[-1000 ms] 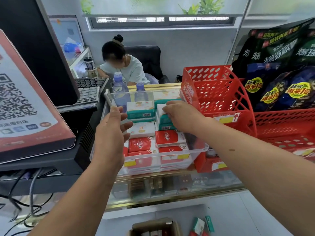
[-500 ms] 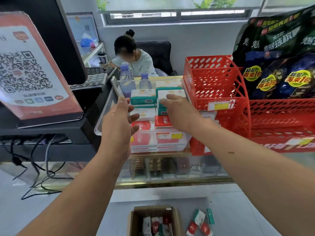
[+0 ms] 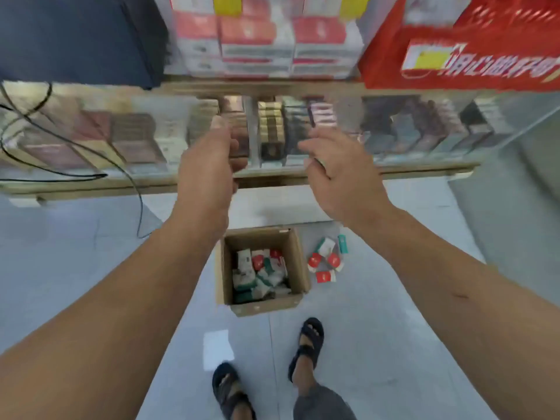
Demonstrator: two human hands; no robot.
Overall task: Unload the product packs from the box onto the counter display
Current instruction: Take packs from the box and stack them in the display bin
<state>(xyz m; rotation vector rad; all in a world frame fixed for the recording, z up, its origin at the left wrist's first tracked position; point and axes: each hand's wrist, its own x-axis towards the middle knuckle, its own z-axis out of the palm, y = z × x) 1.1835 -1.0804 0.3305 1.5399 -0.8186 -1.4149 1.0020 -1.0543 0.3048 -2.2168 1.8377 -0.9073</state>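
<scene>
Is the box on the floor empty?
Not empty. The open cardboard box holds a jumble of red, green and white packs.

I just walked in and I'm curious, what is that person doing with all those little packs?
A person is stocking a shop counter. The left hand and right hand are empty and hover in front of the glass counter. The cardboard box on the floor below holds more packs, and a few loose packs lie beside it. The display on the counter holds red ones.
</scene>
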